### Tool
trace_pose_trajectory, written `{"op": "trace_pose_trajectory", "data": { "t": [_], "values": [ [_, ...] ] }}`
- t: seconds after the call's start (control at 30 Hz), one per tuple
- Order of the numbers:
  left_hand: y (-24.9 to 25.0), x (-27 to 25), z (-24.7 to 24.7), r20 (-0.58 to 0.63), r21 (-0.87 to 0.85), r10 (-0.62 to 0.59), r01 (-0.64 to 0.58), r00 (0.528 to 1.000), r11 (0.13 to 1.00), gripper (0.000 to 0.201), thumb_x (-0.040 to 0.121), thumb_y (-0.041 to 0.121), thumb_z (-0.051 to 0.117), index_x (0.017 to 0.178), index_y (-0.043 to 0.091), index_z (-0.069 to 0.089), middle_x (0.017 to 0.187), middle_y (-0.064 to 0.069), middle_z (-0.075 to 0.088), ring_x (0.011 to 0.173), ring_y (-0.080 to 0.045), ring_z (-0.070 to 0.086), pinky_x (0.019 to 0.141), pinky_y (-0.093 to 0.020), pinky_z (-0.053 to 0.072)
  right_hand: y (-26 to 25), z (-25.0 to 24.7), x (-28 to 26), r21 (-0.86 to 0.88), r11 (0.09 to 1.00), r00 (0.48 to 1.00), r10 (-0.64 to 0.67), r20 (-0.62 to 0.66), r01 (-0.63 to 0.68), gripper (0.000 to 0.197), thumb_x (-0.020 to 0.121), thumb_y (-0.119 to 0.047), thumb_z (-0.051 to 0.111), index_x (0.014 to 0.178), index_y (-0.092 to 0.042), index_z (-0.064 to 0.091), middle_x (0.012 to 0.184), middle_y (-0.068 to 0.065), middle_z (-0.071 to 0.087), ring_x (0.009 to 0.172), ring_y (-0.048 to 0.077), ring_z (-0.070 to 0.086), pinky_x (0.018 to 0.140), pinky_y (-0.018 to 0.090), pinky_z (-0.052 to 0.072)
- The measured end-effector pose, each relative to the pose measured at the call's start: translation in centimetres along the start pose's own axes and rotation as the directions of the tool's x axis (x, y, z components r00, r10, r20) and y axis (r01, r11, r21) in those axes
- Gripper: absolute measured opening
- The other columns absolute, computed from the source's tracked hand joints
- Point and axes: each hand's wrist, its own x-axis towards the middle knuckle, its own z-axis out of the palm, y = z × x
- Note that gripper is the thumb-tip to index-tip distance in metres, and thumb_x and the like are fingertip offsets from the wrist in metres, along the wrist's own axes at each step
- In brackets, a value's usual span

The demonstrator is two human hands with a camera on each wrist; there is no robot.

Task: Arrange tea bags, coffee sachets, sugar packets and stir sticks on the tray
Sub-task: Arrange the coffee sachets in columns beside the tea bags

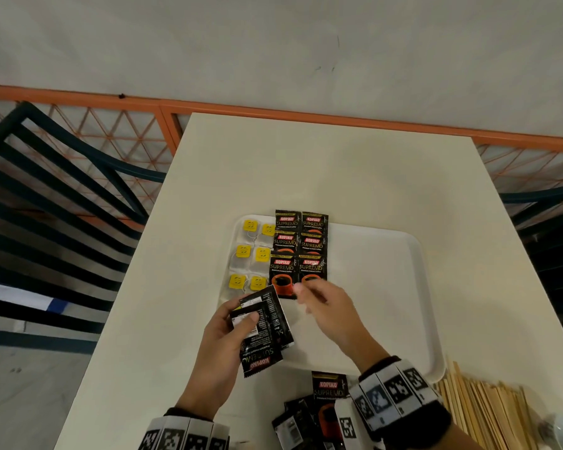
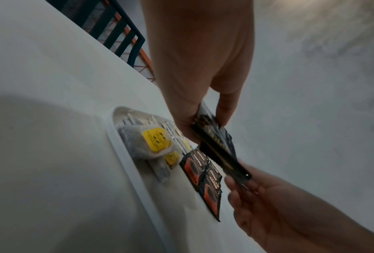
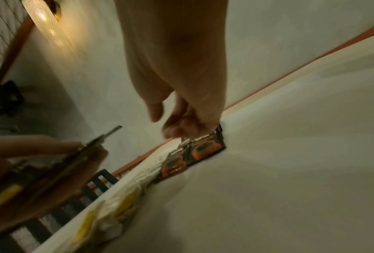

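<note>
A white tray (image 1: pixel 387 287) lies on the white table (image 1: pixel 306 164). Several tea bags (image 1: pixel 251 254) with yellow tags fill its left end in two columns. Beside them lie several black coffee sachets (image 1: pixel 299 248), also in two columns. My left hand (image 1: pixel 241 323) grips a small fan of coffee sachets (image 1: pixel 267 332) above the tray's near left corner; the left wrist view shows those held sachets (image 2: pixel 216 149) edge-on. My right hand (image 1: pixel 306 293) hovers over the nearest right sachet (image 3: pixel 203 147) with loosely curled fingers (image 3: pixel 177 126), and holds nothing.
More coffee sachets (image 1: pixel 325 394) lie loose on the table at the near edge, partly under my right wrist. A pile of wooden stir sticks (image 1: pixel 488 414) sits at the near right. Dark slatted chairs (image 1: pixel 46 222) stand left and right of the table. The tray's right half is bare.
</note>
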Motion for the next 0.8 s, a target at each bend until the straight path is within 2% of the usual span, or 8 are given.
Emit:
{"op": "trace_pose_trajectory", "data": {
  "t": [0.07,0.13,0.23,0.33,0.43,0.6,0.7,0.8],
  "values": [
    [0.0,0.0,0.1,-0.007,-0.004,0.010,-0.010,1.000,1.000,0.026,0.085,-0.002,0.054,0.109,0.010,0.059,0.099,-0.012,0.069,0.080,-0.024,0.069,0.058,-0.031,0.057,-0.7,0.3,-1.1,-0.044,0.999,0.970,-0.008,0.242,0.019,0.012,0.090,-0.035,0.054,0.091,-0.027,0.064,0.082,-0.011,0.065,0.069,-0.004,0.056,0.066,0.012,0.041],
    [-0.2,0.1,0.0,-0.017,0.020,0.023,-0.023,1.000,1.000,0.025,0.086,0.001,0.055,0.109,0.010,0.059,0.098,-0.012,0.070,0.079,-0.023,0.070,0.059,-0.034,0.058,-0.6,0.6,-1.6,-0.039,0.999,0.947,-0.014,0.322,0.028,0.014,0.089,-0.030,0.058,0.094,-0.021,0.067,0.088,-0.001,0.069,0.073,0.002,0.059,0.065,0.017,0.045],
    [-0.3,0.1,-0.2,-0.036,0.093,0.058,-0.054,0.998,0.994,0.021,0.087,0.006,0.055,0.108,0.011,0.060,0.098,-0.008,0.070,0.081,-0.019,0.069,0.058,-0.027,0.056,-0.2,0.8,-1.6,-0.035,0.999,0.972,-0.021,0.233,0.030,0.014,0.087,-0.024,0.061,0.096,-0.015,0.067,0.088,-0.002,0.063,0.076,0.009,0.054,0.064,0.016,0.042],
    [-0.3,0.0,-0.7,-0.047,0.174,0.096,-0.086,0.994,0.981,0.013,0.088,0.011,0.057,0.098,0.012,0.066,0.091,-0.007,0.072,0.082,-0.017,0.067,0.060,-0.018,0.053,0.2,0.2,-1.5,-0.105,0.993,0.993,-0.041,0.107,0.052,0.003,0.085,-0.029,0.064,0.087,-0.030,0.066,0.067,-0.011,0.042,0.063,0.005,0.039,0.059,0.019,0.030],
    [-0.2,0.0,-1.5,-0.033,0.289,0.165,-0.149,0.986,0.946,0.016,0.085,0.014,0.062,0.098,0.016,0.070,0.098,-0.012,0.068,0.085,-0.020,0.061,0.067,-0.020,0.045,0.3,-1.0,-1.6,-0.025,0.996,0.992,-0.078,0.102,0.081,0.012,0.088,-0.025,0.060,0.095,-0.028,0.069,0.048,-0.013,0.045,0.048,0.001,0.040,0.051,0.012,0.029],
    [0.5,0.0,-1.1,-0.001,0.290,0.200,-0.191,0.980,0.938,0.017,0.084,0.006,0.062,0.094,0.014,0.073,0.094,-0.004,0.073,0.085,-0.012,0.067,0.076,-0.020,0.048,0.3,-2.3,-1.9,0.263,0.963,0.991,0.027,0.133,-0.061,0.028,0.096,-0.022,0.043,0.099,-0.012,0.069,0.098,0.001,0.071,0.078,0.010,0.064,0.059,0.019,0.045],
    [0.5,0.0,-0.4,0.063,0.219,0.185,-0.194,0.981,0.956,0.020,0.083,0.012,0.057,0.084,0.014,0.077,0.100,-0.010,0.072,0.100,-0.020,0.066,0.091,-0.030,0.046,0.5,-2.7,-2.1,0.407,0.906,0.991,0.083,0.105,-0.119,0.043,0.090,-0.044,0.041,0.098,-0.014,0.070,0.097,0.006,0.073,0.083,0.020,0.067,0.062,0.027,0.050],
    [0.5,0.2,0.6,0.064,0.296,0.198,-0.208,0.978,0.932,0.023,0.089,0.012,0.056,0.082,0.015,0.077,0.103,-0.007,0.070,0.099,-0.017,0.066,0.089,-0.024,0.047,0.8,-3.0,-2.3,0.447,0.888,0.993,0.085,0.082,-0.112,0.045,0.080,-0.047,0.048,0.097,-0.011,0.071,0.091,0.007,0.073,0.079,0.019,0.066,0.063,0.027,0.050]
  ]
}}
